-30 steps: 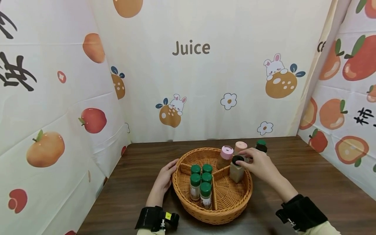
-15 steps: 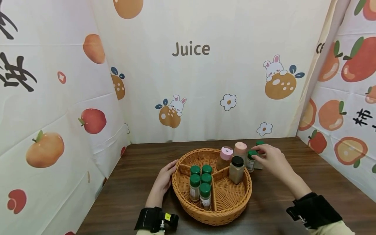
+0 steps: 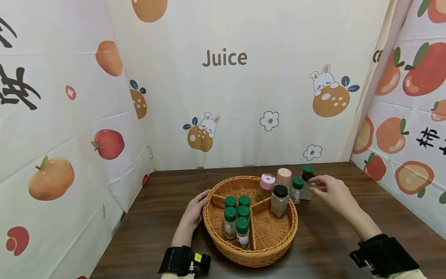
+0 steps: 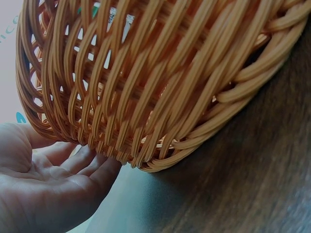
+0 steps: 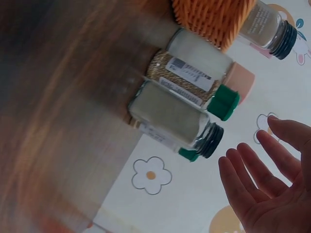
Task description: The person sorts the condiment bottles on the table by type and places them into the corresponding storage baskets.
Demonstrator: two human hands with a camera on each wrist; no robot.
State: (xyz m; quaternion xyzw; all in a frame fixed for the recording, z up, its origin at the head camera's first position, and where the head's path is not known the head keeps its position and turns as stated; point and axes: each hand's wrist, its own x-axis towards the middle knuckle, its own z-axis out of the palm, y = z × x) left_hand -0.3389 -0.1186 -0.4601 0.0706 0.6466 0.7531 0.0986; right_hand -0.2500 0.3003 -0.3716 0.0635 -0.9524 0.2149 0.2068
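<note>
Item: round wicker basket [image 3: 223,190] with three compartments, standing on the dark wooden table [image 3: 167,201] near its middle.

Left compartment: five green-capped jars [image 3: 237,217], upright and close together. Far compartment: one pink-capped bottle [image 3: 266,187], leaning. Right compartment: one black-capped jar [image 3: 280,200], upright against the divider.

Outside the basket, just beyond its far right rim, toward the table's back edge: a cluster of four, as far as I can count: a peach-capped bottle [image 3: 284,179], a small green-capped jar [image 3: 297,189], a dark-capped jar [image 3: 306,186] and another green cap behind it.

Left hand [image 3: 193,211]: fingers straight, laid flat against the basket's left wall, steadying it; it grips nothing.

Right hand [image 3: 333,192]: fingers spread and relaxed, holding nothing. I see it hovering just right of the cluster, fingertips near the dark-capped jar but apart from it in the wrist view.

Step in hand, as I judge it: loading jars into the basket by kind, with the right hand reaching for one from the cluster.

Next move calls for: closing round one jar without toppling its close neighbours, then lifting it over the rim.
</note>
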